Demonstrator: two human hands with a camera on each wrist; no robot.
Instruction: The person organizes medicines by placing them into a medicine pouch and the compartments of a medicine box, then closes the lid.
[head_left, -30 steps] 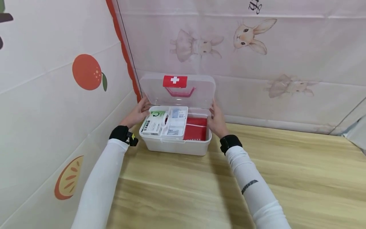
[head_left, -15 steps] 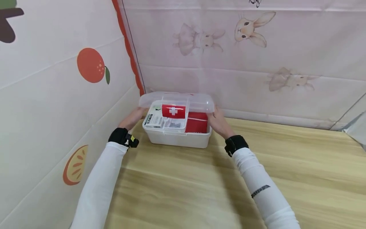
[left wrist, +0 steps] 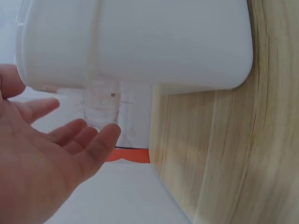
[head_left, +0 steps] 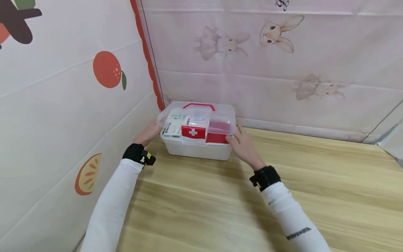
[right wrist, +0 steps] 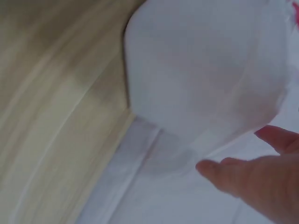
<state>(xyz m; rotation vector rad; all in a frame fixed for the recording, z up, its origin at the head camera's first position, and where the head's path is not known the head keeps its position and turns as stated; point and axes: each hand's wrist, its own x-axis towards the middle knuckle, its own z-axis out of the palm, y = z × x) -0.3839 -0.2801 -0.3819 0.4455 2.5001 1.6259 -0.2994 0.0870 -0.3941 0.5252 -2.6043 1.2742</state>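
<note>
A white first-aid box [head_left: 198,149] stands on the table, its translucent lid [head_left: 221,112] lowered over it. A red latch flap with a white cross [head_left: 193,132] hangs at the front. Through the lid show a medicine carton [head_left: 172,127] and something red [head_left: 216,138]. At the left end is my left hand [head_left: 148,134]; in the left wrist view its fingers [left wrist: 100,147] are spread and loosely bent beside the box, the thumb at its edge. My right hand [head_left: 245,148] is at the right end, thumb on the lid's front corner, fingers [right wrist: 275,137] extended along the side.
The wooden table [head_left: 195,199] extends in front and to the right. A fruit-printed wall covering [head_left: 107,112] rises close on the left, and a rabbit-printed one [head_left: 270,77] behind the box.
The lid has swung from standing upright at the back down over the box, bringing the red flap to the front. Both hands have come forward along the ends with it.
</note>
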